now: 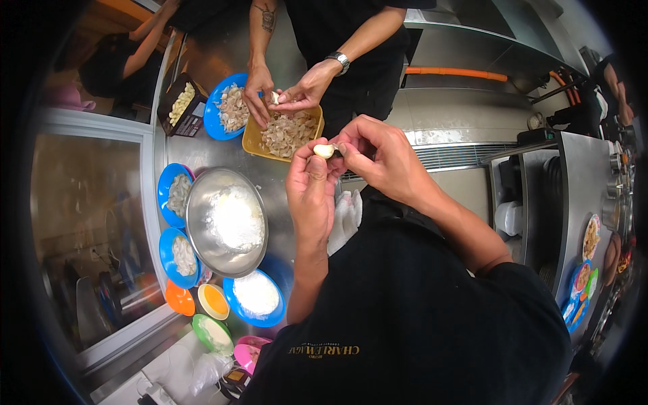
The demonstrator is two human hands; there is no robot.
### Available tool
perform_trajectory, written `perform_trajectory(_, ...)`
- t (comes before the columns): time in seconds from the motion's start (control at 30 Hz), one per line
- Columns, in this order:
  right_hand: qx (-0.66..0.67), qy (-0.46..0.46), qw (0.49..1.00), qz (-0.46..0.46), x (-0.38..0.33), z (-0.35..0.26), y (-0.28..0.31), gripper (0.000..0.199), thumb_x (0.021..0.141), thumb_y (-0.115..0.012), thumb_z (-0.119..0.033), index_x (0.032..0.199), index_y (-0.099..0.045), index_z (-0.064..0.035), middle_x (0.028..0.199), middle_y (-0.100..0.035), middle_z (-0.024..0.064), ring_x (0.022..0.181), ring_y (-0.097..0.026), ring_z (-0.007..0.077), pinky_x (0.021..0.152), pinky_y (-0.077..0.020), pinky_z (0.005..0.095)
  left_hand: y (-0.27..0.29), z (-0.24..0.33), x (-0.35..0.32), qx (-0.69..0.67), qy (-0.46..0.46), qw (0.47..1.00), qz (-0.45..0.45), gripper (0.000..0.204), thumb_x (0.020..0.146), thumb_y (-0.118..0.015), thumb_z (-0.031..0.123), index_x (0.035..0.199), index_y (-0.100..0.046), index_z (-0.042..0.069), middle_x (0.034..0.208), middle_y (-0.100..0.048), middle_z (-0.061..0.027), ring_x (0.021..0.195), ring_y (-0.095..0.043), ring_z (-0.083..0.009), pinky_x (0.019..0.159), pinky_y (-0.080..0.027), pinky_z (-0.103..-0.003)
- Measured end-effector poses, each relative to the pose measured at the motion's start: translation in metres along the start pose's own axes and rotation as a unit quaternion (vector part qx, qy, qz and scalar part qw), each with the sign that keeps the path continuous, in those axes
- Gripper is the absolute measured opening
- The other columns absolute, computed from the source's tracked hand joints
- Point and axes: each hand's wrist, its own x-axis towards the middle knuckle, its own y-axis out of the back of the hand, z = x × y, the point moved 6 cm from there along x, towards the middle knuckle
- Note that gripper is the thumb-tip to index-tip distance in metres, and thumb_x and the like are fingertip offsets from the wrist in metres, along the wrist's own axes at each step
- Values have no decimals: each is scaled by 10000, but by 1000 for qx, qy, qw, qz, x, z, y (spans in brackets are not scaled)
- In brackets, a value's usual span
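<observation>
A pale garlic clove [324, 151] is pinched between the thumb and fingertips of my left hand [312, 189], held up in front of my chest. My right hand [381, 158] is closed, with thumb and forefinger at the clove's right end. What lies in those fingers is too small and shaded to make out. Just beyond my left hand, a yellow tub [260, 150] holds a heap of garlic cloves and loose skins. Across from me, another person's hands [290, 98] work on a clove above that tub.
A blue bowl [214, 127] of unpeeled garlic and a dark box [181, 127] of peeled cloves stand far left. Left of me are a steel bowl [196, 219] of white powder and several coloured bowls. A white cloth [345, 219] lies behind my left wrist.
</observation>
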Motion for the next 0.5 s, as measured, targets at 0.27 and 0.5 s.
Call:
perform_trajectory(0.27, -84, 83, 993, -9, -6, -15, -1, 185, 886, -713, -67, 1061, -681, -15, 871, -613, 101, 697, -657, 242, 618, -540, 350, 2, 0, 0, -4, -8, 1000, 22, 306, 1073, -606, 196, 1302, -557, -1, 1208, -645, -104, 1061, -650, -162, 969, -544, -344)
perform_trajectory(0.5, -99, 101, 990, -6, -2, -12, -7, 165, 882, -728, -50, 1043, -704, -30, 879, -620, 103, 709, -657, 259, 627, -538, 361, 0, 2, 1, 52, -21, 998, 31, 308, 1075, -603, 196, 1300, -560, -9, 1150, -686, -101, 999, -666, -132, 920, -557, -309)
